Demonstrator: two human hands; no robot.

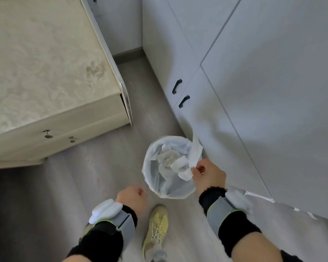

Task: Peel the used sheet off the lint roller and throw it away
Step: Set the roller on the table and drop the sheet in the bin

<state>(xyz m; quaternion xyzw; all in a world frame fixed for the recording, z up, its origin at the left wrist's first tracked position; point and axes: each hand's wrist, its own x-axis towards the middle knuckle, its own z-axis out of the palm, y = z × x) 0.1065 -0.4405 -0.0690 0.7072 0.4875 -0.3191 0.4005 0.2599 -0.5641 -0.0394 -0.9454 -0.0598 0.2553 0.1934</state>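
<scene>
Where the view began at far left, stood a cream cabinet [45,76] with a mottled pale top and two round metal knobs [48,133] on its front, resting on a grey wood-look floor [68,186]. Lower down, reached forward a left hand [131,197], curled into a loose fist and holding nothing visible, hovering over bare floor just left of the bin. Around that forearm, wrapped a grey strap with a white pad [104,210] over a black cuff. Below and between the arms, showed one pale yellow sneaker [156,227] planted on the floor near the bin's front edge. At centre, sat a small round waste bin [150,178] lined with a translucent white bag, already holding crumpled white sheets, and placed close against the cupboard. Over the bin's right rim, hung the used lint-roller sheet [195,151], a long white strip twisting upward and also trailing down into the bin. Pinching that strip between thumb and fingertips, hovered the right hand [209,175], with a ring on one finger and a matching strap on the wrist. No lint roller in view. Along the right, rose pale grey cupboard doors [254,91] with two black handles [176,86].
</scene>
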